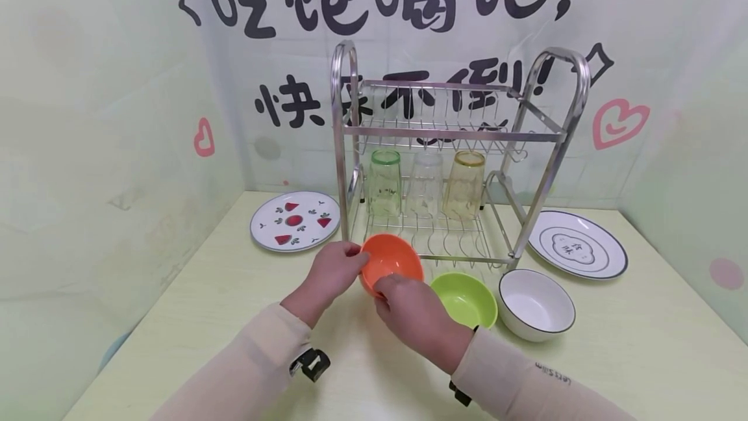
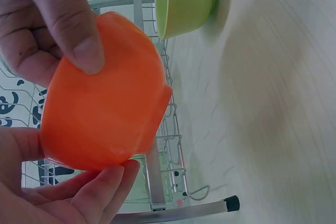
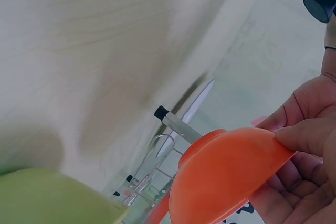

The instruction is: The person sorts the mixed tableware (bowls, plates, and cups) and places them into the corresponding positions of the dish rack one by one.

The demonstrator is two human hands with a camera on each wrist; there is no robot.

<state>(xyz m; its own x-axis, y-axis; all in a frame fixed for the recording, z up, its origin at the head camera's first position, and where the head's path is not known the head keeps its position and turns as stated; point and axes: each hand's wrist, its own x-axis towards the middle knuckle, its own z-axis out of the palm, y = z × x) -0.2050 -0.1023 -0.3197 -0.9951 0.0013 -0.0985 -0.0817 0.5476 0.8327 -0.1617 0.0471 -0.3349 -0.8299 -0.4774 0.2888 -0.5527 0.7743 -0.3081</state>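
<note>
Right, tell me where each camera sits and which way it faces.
Head: worn on the head, facing forward and down at the dish rack, orange bowl and table; left hand, right hand and sleeves show.
Left wrist: on that wrist, facing the orange bowl's outside; both hands show.
Right wrist: on that wrist, also facing the bowl's outside; fingers show at right.
Shared: both wrist views show the orange bowl and green bowl.

orange bowl (image 1: 393,258) | green bowl (image 1: 466,301) | white bowl (image 1: 536,304), dark rim | plate (image 1: 295,221): 3 red wedge prints

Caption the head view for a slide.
Left grip and right grip hold an orange bowl before a metal rack with three glasses.
</note>
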